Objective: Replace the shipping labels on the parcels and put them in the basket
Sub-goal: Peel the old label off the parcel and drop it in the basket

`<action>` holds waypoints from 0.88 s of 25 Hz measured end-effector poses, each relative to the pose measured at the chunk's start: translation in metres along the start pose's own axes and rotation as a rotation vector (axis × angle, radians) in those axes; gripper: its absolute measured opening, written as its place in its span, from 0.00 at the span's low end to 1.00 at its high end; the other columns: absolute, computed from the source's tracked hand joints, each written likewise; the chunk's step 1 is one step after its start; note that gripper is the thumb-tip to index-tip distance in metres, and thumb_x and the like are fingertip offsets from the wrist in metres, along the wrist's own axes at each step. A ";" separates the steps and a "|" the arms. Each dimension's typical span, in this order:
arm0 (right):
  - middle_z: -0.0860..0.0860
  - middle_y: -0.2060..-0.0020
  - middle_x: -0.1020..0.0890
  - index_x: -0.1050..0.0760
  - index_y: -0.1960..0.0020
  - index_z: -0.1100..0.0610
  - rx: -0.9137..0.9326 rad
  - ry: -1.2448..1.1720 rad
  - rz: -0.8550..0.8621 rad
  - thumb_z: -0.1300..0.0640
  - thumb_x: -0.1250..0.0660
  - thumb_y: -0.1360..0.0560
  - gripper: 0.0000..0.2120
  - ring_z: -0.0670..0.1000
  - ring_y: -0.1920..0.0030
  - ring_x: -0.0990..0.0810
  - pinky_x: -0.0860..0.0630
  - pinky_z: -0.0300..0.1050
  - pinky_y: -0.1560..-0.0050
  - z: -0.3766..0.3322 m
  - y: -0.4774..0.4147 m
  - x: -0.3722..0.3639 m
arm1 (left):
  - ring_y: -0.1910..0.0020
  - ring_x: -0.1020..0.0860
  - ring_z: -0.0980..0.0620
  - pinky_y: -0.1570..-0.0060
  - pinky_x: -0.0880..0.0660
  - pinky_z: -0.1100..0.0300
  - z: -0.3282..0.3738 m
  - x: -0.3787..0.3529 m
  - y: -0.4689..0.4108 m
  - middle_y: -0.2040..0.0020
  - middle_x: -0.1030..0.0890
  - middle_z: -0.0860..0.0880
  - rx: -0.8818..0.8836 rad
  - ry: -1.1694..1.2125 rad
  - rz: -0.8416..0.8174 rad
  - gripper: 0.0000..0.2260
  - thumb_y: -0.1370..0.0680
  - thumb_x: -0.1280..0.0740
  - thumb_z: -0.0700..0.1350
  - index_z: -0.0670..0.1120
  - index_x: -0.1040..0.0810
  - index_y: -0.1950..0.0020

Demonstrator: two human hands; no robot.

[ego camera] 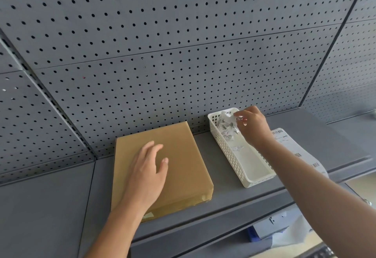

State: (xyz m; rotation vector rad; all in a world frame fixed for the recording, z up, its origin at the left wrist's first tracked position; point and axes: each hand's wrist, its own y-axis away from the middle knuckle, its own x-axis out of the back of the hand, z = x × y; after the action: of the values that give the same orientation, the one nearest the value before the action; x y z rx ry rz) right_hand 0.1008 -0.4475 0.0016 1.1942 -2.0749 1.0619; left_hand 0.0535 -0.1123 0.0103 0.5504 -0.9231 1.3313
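Parcel (187,156) has the left hand (146,170) over it, fingers loose; at 2 o'clock, right hand (254,127) pinches a crumpled label (227,116) above the basket (230,154).

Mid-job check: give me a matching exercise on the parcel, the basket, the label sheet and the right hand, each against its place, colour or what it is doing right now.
Things:
1 parcel
2 basket
3 label sheet
4 right hand

States:
A lies flat to the right of the basket
B pinches a paper scrap over the basket's far end
C brown, under the left hand
D white, crumpled scraps piled at its far end

Pairs: 1-C, 2-D, 3-A, 4-B
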 end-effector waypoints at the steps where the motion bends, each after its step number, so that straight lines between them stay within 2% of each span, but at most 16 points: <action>1: 0.55 0.47 0.22 0.17 0.44 0.59 0.019 0.015 -0.001 0.64 0.33 0.22 0.10 0.55 0.55 0.20 0.21 0.52 0.48 0.002 0.000 -0.002 | 0.22 0.40 0.57 0.25 0.36 0.52 0.005 -0.001 -0.001 0.22 0.38 0.58 -0.008 0.001 -0.006 0.20 0.16 0.40 0.52 0.54 0.32 0.24; 7: 0.51 0.50 0.20 0.16 0.48 0.54 0.021 0.117 -0.068 0.62 0.34 0.23 0.09 0.55 0.54 0.20 0.23 0.47 0.55 0.000 -0.007 -0.006 | 0.23 0.40 0.59 0.25 0.39 0.50 0.033 -0.007 -0.005 0.22 0.38 0.60 -0.032 0.016 -0.037 0.19 0.15 0.41 0.52 0.55 0.32 0.24; 11: 0.51 0.44 0.24 0.18 0.46 0.57 0.030 0.173 -0.150 0.63 0.37 0.22 0.10 0.53 0.52 0.20 0.25 0.44 0.54 -0.001 -0.013 -0.014 | 0.24 0.40 0.61 0.27 0.33 0.52 0.041 -0.011 -0.008 0.23 0.37 0.61 -0.061 0.049 -0.050 0.19 0.16 0.41 0.53 0.55 0.32 0.24; 13: 0.52 0.42 0.25 0.19 0.46 0.58 0.052 0.219 -0.163 0.64 0.38 0.21 0.10 0.53 0.52 0.20 0.23 0.45 0.52 -0.001 -0.015 -0.018 | 0.24 0.40 0.62 0.27 0.34 0.53 0.041 -0.011 -0.009 0.23 0.37 0.61 -0.053 0.057 -0.058 0.19 0.16 0.41 0.53 0.56 0.32 0.24; 16: 0.53 0.43 0.23 0.19 0.45 0.59 0.141 0.301 -0.225 0.68 0.39 0.23 0.13 0.53 0.46 0.23 0.27 0.38 0.52 0.000 -0.015 -0.023 | 0.25 0.39 0.61 0.28 0.34 0.55 0.041 -0.011 -0.010 0.23 0.37 0.61 -0.041 0.057 -0.044 0.19 0.16 0.40 0.53 0.56 0.32 0.24; 17: 0.53 0.44 0.23 0.19 0.44 0.59 0.160 0.310 -0.243 0.69 0.39 0.24 0.14 0.53 0.46 0.23 0.27 0.37 0.52 0.001 -0.015 -0.025 | 0.25 0.39 0.62 0.28 0.35 0.56 0.041 -0.011 -0.011 0.23 0.36 0.62 -0.038 0.059 -0.040 0.19 0.16 0.40 0.53 0.56 0.32 0.24; 20: 0.52 0.46 0.23 0.19 0.49 0.54 0.057 0.242 -0.222 0.70 0.38 0.25 0.15 0.54 0.54 0.20 0.21 0.48 0.56 -0.001 -0.018 -0.024 | 0.25 0.39 0.63 0.29 0.39 0.59 0.042 -0.012 -0.010 0.24 0.36 0.63 -0.030 0.061 -0.036 0.19 0.16 0.40 0.52 0.56 0.32 0.24; 22: 0.49 0.49 0.21 0.19 0.53 0.50 0.001 0.189 -0.191 0.68 0.37 0.26 0.15 0.53 0.56 0.20 0.23 0.46 0.58 -0.001 -0.020 -0.019 | 0.25 0.39 0.63 0.27 0.36 0.57 0.043 -0.013 -0.009 0.24 0.36 0.62 -0.042 0.070 -0.031 0.19 0.16 0.40 0.52 0.56 0.32 0.25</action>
State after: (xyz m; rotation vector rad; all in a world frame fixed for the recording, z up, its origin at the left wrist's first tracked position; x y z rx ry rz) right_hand 0.1273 -0.4432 -0.0045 1.2160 -1.7789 1.0429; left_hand 0.0517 -0.1558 0.0253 0.4812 -0.8796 1.2930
